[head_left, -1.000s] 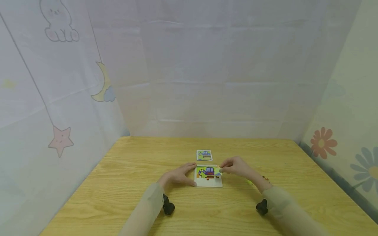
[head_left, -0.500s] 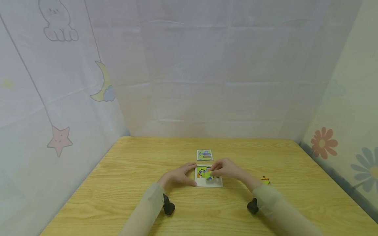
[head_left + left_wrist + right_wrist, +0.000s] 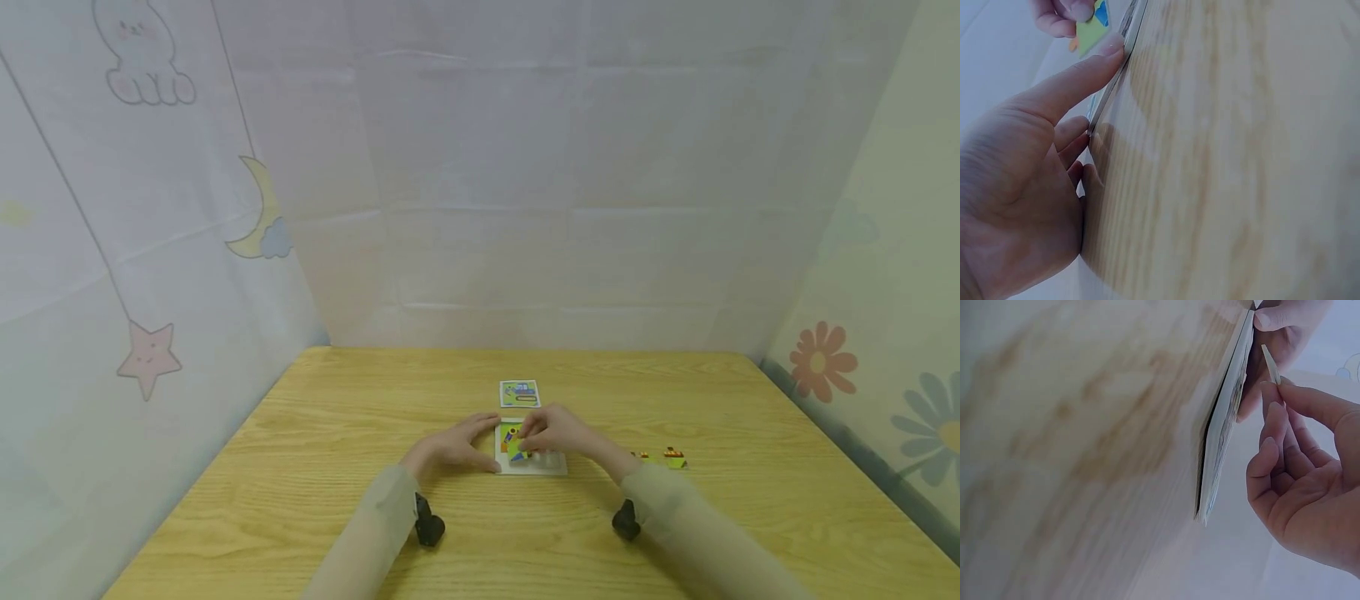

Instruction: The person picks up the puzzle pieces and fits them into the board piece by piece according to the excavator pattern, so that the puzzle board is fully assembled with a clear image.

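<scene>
My right hand (image 3: pixel 558 428) pinches a green-and-blue puzzle piece (image 3: pixel 514 451) between thumb and fingertips, held over the left part of a pale puzzle board (image 3: pixel 551 467). Seen from the right wrist, the thin piece (image 3: pixel 1270 362) is tilted and apart from the board (image 3: pixel 1222 425). My left hand (image 3: pixel 452 445) rests at the board's left edge, thumb fairly straight against the near corner and fingers stretched to the far one. Part of an excavator picture shows in the board; the right hand covers the rest.
Just behind the board lies a small picture card (image 3: pixel 520 394) with a blue digger. Loose puzzle pieces (image 3: pixel 675 457) lie on the wooden table (image 3: pixel 360 517) to the right, partly behind the right forearm. Fabric walls (image 3: pixel 480 208) stand around the table.
My right hand has carried the puzzle piece leftward across the board, from its right edge to its left part. The left hand stays at the board's left edge.
</scene>
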`<action>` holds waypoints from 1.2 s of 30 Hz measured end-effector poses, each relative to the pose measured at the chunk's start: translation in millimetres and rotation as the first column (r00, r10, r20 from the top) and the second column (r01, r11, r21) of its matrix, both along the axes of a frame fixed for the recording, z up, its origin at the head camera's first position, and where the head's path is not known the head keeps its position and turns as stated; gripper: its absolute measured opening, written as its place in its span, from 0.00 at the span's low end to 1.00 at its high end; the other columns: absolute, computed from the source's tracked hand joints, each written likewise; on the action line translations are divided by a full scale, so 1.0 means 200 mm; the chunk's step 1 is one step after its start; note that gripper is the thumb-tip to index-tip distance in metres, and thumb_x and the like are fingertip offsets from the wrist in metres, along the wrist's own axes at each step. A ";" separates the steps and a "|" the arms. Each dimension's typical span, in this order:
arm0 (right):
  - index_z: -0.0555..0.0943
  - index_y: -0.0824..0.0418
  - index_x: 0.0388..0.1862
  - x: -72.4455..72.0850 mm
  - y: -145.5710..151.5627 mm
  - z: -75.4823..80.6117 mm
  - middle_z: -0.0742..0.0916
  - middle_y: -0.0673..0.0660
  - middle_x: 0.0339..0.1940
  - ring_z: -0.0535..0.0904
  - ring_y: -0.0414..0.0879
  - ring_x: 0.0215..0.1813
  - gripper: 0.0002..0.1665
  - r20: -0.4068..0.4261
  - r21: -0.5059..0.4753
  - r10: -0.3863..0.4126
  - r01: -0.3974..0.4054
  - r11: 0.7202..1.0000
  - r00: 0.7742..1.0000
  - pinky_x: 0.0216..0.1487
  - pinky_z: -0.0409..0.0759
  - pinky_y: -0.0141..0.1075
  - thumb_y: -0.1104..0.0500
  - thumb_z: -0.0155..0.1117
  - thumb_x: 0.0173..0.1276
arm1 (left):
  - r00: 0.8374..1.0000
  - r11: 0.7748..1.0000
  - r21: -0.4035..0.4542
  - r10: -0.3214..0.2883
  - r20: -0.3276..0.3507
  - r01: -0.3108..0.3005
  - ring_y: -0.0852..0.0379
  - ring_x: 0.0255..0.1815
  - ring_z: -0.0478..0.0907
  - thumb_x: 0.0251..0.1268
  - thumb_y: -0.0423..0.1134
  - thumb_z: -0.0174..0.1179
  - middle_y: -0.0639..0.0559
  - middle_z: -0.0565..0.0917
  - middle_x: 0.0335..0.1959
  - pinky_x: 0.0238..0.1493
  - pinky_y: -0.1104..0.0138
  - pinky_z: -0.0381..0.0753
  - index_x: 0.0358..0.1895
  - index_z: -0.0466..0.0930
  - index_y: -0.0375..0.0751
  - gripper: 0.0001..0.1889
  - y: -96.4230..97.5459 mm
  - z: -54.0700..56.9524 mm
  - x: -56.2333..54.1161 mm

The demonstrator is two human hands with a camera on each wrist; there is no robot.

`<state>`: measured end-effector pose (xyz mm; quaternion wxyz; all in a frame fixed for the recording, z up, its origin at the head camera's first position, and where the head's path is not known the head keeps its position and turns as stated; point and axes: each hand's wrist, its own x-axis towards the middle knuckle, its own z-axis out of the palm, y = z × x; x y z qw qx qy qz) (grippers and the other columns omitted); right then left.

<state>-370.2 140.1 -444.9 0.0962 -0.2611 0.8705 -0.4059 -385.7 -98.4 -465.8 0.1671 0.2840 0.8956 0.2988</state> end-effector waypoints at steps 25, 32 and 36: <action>0.85 0.61 0.30 0.01 -0.08 -0.03 0.86 0.50 0.24 0.78 0.39 0.24 0.06 -0.009 0.114 -0.046 0.047 0.992 0.999 0.25 0.77 0.30 0.59 0.70 0.57 | 1.000 1.000 0.017 0.008 0.015 -0.008 0.47 0.76 0.43 0.56 0.52 0.65 0.52 0.48 0.76 0.71 0.45 0.50 0.74 0.51 0.49 0.45 0.00 0.01 0.03; 0.84 0.61 0.31 0.00 -0.09 -0.04 0.85 0.50 0.23 0.78 0.40 0.23 0.05 0.011 0.108 -0.017 0.016 0.994 1.000 0.25 0.78 0.30 0.61 0.69 0.58 | 1.000 1.000 0.022 0.004 0.011 -0.004 0.46 0.76 0.42 0.56 0.52 0.65 0.50 0.48 0.76 0.72 0.46 0.49 0.74 0.51 0.49 0.45 0.00 0.01 0.03; 0.84 0.63 0.33 0.01 -0.09 -0.04 0.84 0.50 0.23 0.78 0.40 0.24 0.06 0.016 0.115 0.016 -0.018 0.993 1.000 0.26 0.78 0.30 0.62 0.68 0.58 | 1.000 1.000 0.025 -0.003 0.010 0.002 0.46 0.76 0.42 0.57 0.51 0.65 0.49 0.47 0.76 0.72 0.45 0.49 0.74 0.50 0.48 0.45 0.00 0.01 0.03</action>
